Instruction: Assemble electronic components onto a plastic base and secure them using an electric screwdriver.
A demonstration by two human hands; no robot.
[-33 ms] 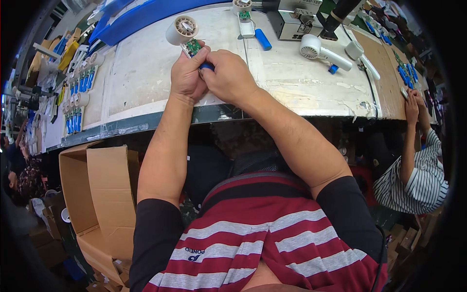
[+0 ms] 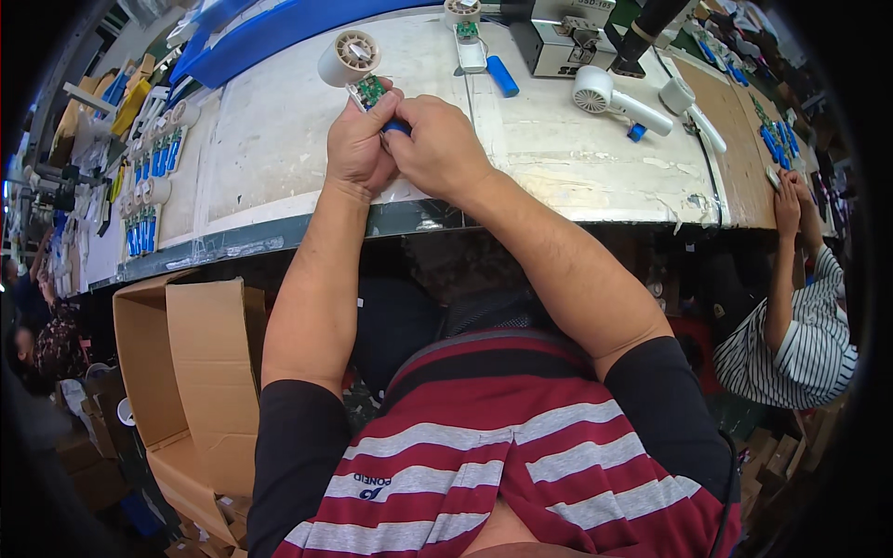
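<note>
barely anything had changed from the frame just before: your hands were in the same place and the handheld fan sat at nearly the same angle, so the work, as far as one could judge, was held on one small spot or going on in tiny motions. the fan was over the bench, near its front edge, round head away from you, its handle open to show the green circuit board. your left hand was wrapped around the handle, thumb just beside the board. your right hand was curled in close, touching the blue cylindrical cell; whether it pinched that cell or merely pressed it could not be told.

as for containers, the white half-shell beyond your hands held another green board, with a loose blue cell just beside it. the cardboard box stood below the bench to your left, flaps open, contents unclear; the blue plastic bin at the far side hid its inside.
</note>
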